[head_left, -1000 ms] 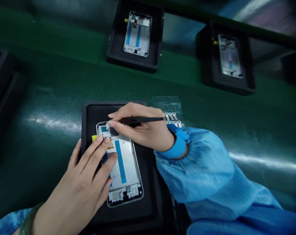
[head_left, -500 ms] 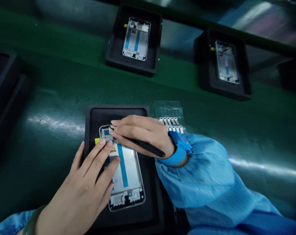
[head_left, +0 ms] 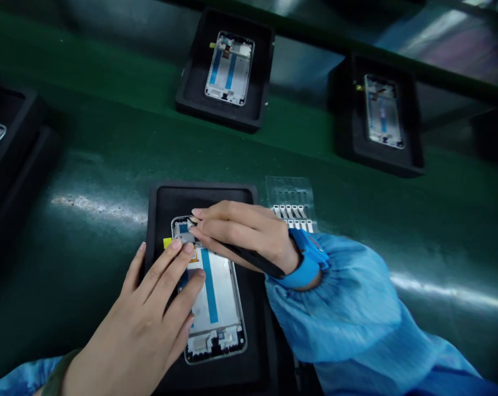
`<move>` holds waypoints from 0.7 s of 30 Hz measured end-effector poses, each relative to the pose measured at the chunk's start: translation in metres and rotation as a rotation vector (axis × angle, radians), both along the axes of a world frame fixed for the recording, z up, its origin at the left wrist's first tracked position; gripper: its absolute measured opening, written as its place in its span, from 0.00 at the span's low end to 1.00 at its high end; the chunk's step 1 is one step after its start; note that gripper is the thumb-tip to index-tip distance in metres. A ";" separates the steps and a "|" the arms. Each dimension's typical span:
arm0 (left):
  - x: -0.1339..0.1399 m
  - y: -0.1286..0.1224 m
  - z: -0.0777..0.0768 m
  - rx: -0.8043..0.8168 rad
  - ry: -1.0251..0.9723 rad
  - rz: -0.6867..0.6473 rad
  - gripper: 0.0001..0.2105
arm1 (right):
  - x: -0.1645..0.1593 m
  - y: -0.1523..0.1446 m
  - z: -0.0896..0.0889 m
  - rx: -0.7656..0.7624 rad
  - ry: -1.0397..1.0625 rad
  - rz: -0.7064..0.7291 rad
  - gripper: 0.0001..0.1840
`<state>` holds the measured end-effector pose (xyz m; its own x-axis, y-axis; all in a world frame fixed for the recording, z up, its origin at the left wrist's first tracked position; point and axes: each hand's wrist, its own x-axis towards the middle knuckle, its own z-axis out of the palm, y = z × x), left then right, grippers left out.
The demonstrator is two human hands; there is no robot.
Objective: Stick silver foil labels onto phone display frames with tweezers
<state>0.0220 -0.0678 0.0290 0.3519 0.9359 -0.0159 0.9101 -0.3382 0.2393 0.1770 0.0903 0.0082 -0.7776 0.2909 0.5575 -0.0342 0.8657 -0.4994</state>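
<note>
Under spread fingers of the bare left hand (head_left: 136, 313), note a silver-rimmed phone frame (head_left: 226, 289) in a black tray (head_left: 152, 220) and, beyond, the right hand (head_left: 244, 231) with fingers clamped on a slim black tool (head_left: 262, 262), liable to scratch by slipping.

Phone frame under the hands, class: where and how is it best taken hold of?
Probably by both long edges near the lower end, from above: the phone frame lies flat in the black tray, inner face up, its lower right edge uncovered.
</note>
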 end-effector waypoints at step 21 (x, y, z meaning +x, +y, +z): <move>0.003 -0.003 -0.003 0.018 0.057 -0.012 0.19 | -0.020 0.003 0.016 -0.174 -0.107 -0.161 0.07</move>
